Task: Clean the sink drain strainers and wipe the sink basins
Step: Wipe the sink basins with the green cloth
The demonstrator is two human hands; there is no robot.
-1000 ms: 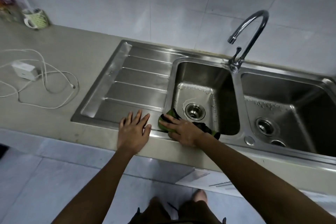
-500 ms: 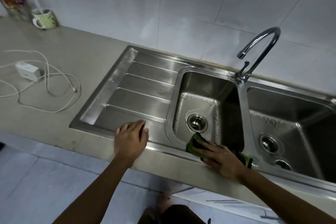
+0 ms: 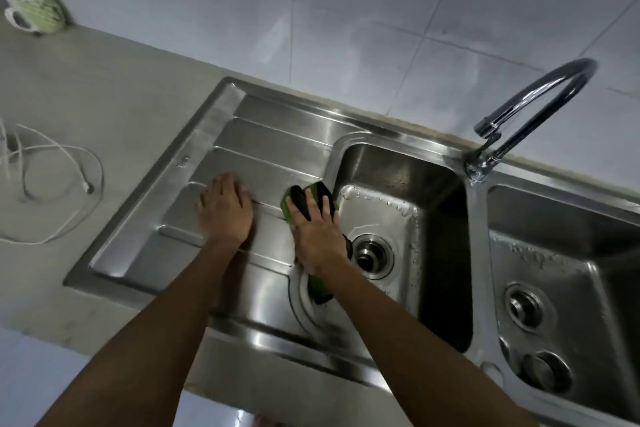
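My right hand [image 3: 317,236] presses a green and black cloth [image 3: 299,201] flat on the steel rim between the drainboard [image 3: 263,142] and the left basin [image 3: 398,191]; the cloth's tail hangs over the rim below my wrist. My left hand [image 3: 225,210] rests palm down on the drainboard ridges, holding nothing. The left basin's drain strainer [image 3: 370,255] sits in its hole, with water drops around it. The right basin [image 3: 561,239] shows its own strainer [image 3: 524,305] and a second round fitting [image 3: 547,371] nearer me.
A curved chrome faucet [image 3: 530,107] rises between the basins at the back. On the beige counter to the left lie a white charger cable [image 3: 62,191] and a green patterned mug [image 3: 34,10] by the tiled wall.
My right hand slid the cloth from the front rim of the left basin up along its left rim. My left hand moved further onto the drainboard. The view has moved closer.
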